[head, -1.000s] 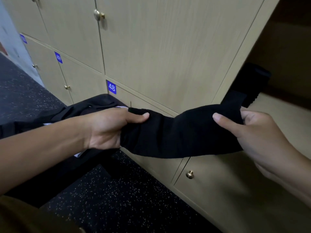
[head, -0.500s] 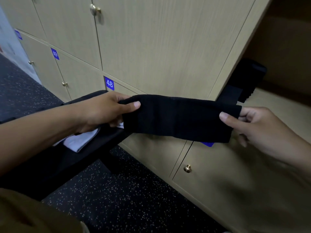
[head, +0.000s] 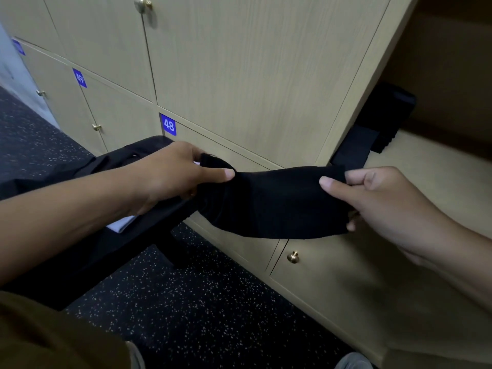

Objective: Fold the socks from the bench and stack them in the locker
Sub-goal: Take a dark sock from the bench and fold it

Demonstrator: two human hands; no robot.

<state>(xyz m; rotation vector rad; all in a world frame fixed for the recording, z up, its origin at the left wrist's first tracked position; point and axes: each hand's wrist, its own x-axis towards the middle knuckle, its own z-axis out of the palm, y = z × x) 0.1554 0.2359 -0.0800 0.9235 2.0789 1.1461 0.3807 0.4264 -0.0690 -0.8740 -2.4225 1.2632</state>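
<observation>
I see tan wood locker doors [head: 239, 75] with brass knobs [head: 292, 257] (blue tag 48 [head: 168, 125] above left hand), dark speckled floor [head: 213, 315] below hands.

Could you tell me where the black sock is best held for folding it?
By its two short ends, as now: the left hand pinches one end from the left, the right hand the other from the right. The black sock hangs long and limp between them.

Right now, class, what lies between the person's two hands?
In the head view, a black fabric sock spans the gap, pinched at its ends by the left hand and the right hand.
</observation>
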